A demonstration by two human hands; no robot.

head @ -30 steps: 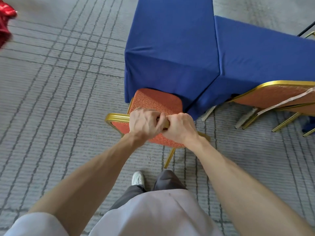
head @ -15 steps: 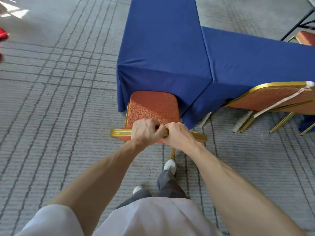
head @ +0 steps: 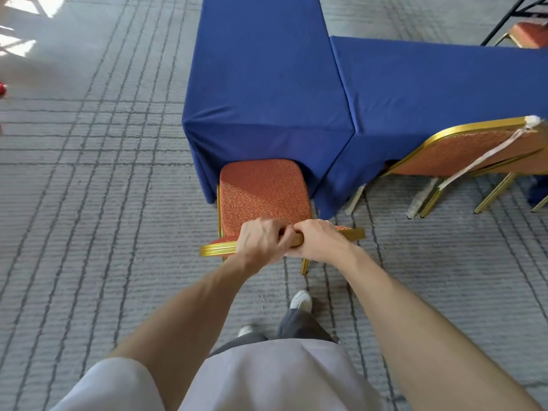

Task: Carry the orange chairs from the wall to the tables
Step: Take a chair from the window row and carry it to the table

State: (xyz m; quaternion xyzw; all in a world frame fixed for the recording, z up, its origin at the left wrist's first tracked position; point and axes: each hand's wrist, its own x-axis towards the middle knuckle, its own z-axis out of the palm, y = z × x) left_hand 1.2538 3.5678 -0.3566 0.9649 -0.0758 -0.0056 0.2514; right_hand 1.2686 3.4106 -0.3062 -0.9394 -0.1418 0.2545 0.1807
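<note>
Head view has my left hand (head: 262, 240) and right hand (head: 321, 241) side by side, both curled tight around the gold top rail (head: 218, 249) of the orange chair (head: 264, 192), whose seat front sits tucked under the drape of the blue table (head: 267, 84). I judge the metal frame stiff, fairly heavy and a little slick, so the rail is the place to hold, not the soft cushion. The seat is orange with a fine maze pattern, edged in gold tubing.
</note>
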